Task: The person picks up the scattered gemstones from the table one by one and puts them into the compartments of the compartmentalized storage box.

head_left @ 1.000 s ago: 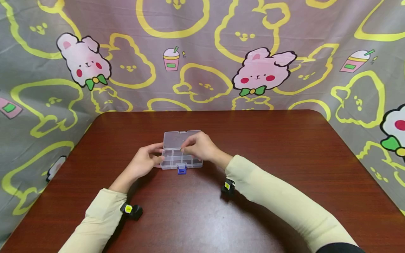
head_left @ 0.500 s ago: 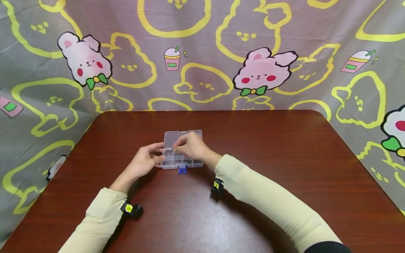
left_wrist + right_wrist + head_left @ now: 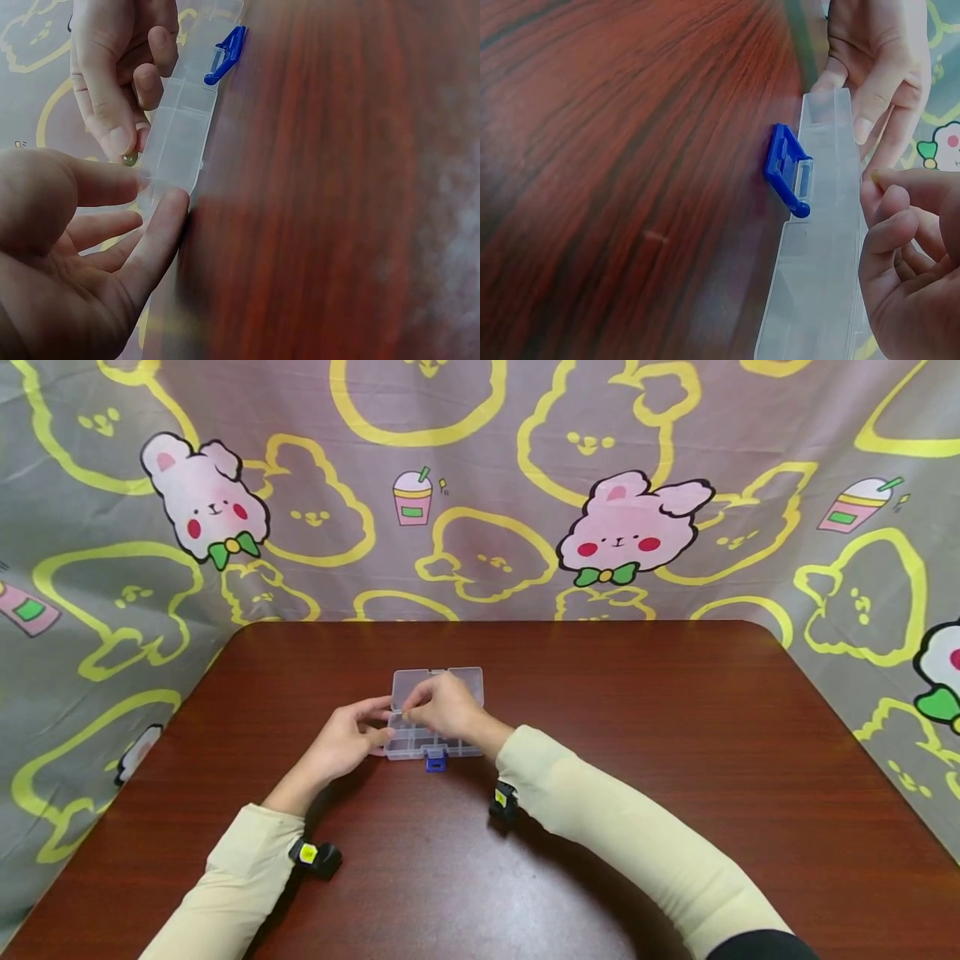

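Observation:
A clear plastic compartment box (image 3: 401, 752) lies on the table with its lid (image 3: 471, 681) tipped back. Its blue latch (image 3: 436, 762) hangs down at the front. My left hand (image 3: 347, 742) grips the box's left end, thumb along the front side in the left wrist view. Over the rear left compartment, my right hand (image 3: 444, 706) pinches a tiny green bead-like piece (image 3: 130, 158) between thumb and forefinger. In the right wrist view only a yellowish speck of that piece (image 3: 875, 176) shows. Fingers partly hide the compartments, so their contents cannot be made out.
The brown wooden table (image 3: 637, 710) extends round the box on all sides. Behind it hangs a grey curtain (image 3: 510, 468) with yellow outlines and cartoon rabbits. A small black camera (image 3: 318, 858) sits at the left wrist, another camera (image 3: 503, 803) at the right.
My right hand has shifted left across the box, from its middle to the rear left compartment, still pinching. My left hand keeps its hold on the box's end.

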Tool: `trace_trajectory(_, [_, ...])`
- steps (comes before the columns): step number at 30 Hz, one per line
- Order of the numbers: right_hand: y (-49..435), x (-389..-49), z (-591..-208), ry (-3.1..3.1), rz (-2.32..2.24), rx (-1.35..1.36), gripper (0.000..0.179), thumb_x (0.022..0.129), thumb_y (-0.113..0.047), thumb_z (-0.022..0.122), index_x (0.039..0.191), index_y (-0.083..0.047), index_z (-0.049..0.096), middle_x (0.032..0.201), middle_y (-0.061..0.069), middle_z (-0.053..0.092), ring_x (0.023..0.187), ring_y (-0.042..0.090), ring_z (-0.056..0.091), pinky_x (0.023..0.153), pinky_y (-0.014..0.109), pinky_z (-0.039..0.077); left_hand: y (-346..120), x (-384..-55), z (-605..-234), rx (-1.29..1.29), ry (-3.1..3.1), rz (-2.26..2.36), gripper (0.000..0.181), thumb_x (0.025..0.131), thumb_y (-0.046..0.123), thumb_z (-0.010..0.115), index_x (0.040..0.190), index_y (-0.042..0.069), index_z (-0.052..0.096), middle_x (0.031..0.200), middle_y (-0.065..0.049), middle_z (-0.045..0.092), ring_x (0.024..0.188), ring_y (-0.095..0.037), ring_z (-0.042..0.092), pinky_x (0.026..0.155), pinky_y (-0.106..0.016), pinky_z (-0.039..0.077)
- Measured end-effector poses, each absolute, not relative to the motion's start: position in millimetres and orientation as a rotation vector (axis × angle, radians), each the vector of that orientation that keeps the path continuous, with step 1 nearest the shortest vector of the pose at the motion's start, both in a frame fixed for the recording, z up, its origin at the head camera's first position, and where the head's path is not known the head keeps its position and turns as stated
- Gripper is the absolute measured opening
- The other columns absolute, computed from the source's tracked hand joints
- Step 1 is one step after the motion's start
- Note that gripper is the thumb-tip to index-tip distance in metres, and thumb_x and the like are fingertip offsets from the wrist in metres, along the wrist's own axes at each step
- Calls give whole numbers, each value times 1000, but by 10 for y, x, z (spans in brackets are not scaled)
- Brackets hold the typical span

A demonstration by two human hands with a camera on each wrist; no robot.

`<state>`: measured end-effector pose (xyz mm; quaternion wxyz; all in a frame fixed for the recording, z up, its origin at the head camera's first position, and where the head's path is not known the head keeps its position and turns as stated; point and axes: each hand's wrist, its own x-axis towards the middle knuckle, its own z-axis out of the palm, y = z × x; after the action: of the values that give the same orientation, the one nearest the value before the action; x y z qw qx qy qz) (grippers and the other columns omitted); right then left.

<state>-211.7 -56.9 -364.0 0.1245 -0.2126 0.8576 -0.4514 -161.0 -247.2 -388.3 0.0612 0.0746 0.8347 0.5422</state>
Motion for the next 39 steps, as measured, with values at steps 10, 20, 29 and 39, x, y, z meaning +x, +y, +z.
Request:
trace_trajectory(10, [-591, -2108, -3645, 2530, -1281, -693, 5, 88, -11, 78, 88, -7, 78, 71, -5, 69, 49, 8, 57, 49, 20, 47, -2466, -1606, -3875, 211, 2528, 1634, 56, 93, -7, 61, 146, -10, 42, 128, -34, 57, 84, -26, 68, 67, -35, 62])
trace_trajectory(20, [-602, -2106, -3646, 2558, -1277, -725, 4, 87, -11, 79, 88, -7, 79, 72, -4, 70, 55, 8, 58, 53, 20, 47, -2473, -1614, -3885, 229, 2525, 1631, 58, 93, -7, 62, 147, -10, 40, 129, -34, 56, 85, -26, 67, 67, -35, 62])
trace_trajectory(29, [-600, -2097, -3665, 2576, -1272, -740, 3, 87, -11, 79, 87, -7, 79, 78, -6, 71, 71, 7, 58, 60, 20, 48, -2450, -1589, -3862, 230, 2501, 1624, 58, 94, -7, 62, 148, -10, 39, 131, -33, 56, 89, -28, 67, 69, -35, 62])
trace_trajectory(39, [-483, -2078, -3624, 2596, -1253, -766, 3, 86, -8, 77, 87, -6, 79, 75, -4, 71, 67, 6, 58, 59, 19, 47, -2442, -1574, -3853, 236, 2527, 1629, 58, 94, -6, 63, 147, -10, 40, 130, -34, 56, 87, -29, 68, 67, -35, 62])
